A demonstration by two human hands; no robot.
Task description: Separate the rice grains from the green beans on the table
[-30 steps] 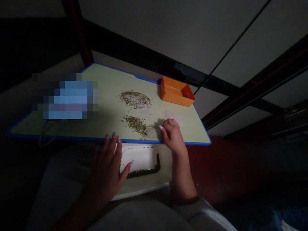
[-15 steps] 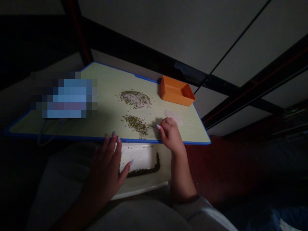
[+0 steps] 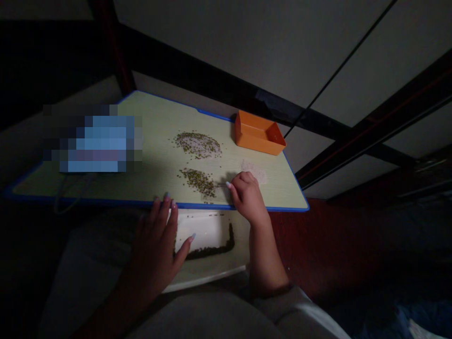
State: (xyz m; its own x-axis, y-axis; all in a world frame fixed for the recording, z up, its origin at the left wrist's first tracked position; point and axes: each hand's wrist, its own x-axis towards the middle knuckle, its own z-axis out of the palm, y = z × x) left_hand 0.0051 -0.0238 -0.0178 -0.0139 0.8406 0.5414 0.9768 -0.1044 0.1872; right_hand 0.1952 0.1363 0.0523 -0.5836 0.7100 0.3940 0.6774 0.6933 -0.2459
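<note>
My right hand (image 3: 246, 193) is closed on a slim, pale utensil (image 3: 219, 185), whose kind I cannot make out. The utensil's far end lies at the right side of a pile of small green beans (image 3: 198, 181) on the low table (image 3: 158, 122). Behind that is a larger pile of green beans mixed with whitish grains (image 3: 197, 144). A thin patch of pale grains (image 3: 254, 171) lies beyond my right hand. My left hand (image 3: 158, 240) has its fingers apart, tips at the table's front edge. Below it a white bin (image 3: 203, 230) holds beans along its walls.
An orange open box (image 3: 260, 134) stands at the table's back right corner. A blurred-out bluish object (image 3: 100, 146) sits at the left, with a cable (image 3: 68, 205) looping over the front edge. Pale panels (image 3: 247, 56) rise behind the table.
My right hand has shifted slightly left with the utensil, toward the nearer bean pile. My left hand stays where it was.
</note>
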